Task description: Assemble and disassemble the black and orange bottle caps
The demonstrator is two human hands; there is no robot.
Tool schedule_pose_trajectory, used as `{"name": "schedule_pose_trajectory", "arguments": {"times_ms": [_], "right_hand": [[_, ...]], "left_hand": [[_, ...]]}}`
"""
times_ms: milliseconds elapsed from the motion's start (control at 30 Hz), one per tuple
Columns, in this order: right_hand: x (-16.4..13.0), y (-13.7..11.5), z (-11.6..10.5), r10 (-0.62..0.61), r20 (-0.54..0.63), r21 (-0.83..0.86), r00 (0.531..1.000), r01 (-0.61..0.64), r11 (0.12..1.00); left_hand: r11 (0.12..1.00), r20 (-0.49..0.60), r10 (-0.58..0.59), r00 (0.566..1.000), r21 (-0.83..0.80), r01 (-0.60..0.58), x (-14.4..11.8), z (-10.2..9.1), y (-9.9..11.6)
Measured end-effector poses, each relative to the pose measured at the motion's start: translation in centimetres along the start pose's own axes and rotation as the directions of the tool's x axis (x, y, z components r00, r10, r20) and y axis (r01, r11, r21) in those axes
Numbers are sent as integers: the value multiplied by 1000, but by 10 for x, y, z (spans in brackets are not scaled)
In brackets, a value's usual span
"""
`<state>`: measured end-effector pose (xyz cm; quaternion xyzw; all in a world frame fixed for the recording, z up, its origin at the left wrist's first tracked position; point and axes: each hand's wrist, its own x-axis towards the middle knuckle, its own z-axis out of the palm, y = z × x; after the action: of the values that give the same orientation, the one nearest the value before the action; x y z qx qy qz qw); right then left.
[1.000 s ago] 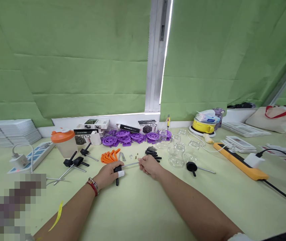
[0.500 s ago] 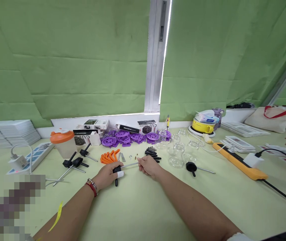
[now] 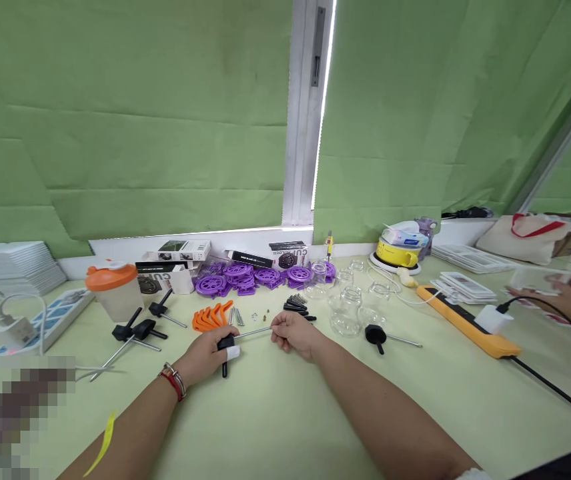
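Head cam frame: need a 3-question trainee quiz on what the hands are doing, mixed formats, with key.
1. True or false: the left hand grips the black handle of a part with a metal rod.
2. What does the right hand pinch? A) a glass jar B) the rod's far end C) an orange clip
3. Fill in: the orange clips lie just beyond the ___ hand.

Key: 1 true; 2 B; 3 left.

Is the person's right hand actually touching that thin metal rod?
Touching. The head view shows the right hand pinching the far end of the metal rod, while the left hand grips its black handle.
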<state>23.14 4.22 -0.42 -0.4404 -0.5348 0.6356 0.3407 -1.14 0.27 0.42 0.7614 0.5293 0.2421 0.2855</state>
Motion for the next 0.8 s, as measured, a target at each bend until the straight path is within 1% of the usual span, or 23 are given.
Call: {"name": "schedule_pose_trajectory", "arguments": {"times_ms": [233,367,567,800], "right_hand": [[3,2,1,-12,-7,-37,1000,11,999],[5,4,1,-12,-11,-59,1000,12,998],[5,7,2,-16,-13,-94,1000,15,995],[4,7,4,-6,-25,-136,1000,3,991]], "left_hand": [[998,-42,-13,999,53,15,0,2,-3],[999,-20,-18,1000,44,19,-1,2,0],[999,-8,4,1000,37,-3,0,2,1],[999,-17,-31,999,33,31,-2,2,4]]}}
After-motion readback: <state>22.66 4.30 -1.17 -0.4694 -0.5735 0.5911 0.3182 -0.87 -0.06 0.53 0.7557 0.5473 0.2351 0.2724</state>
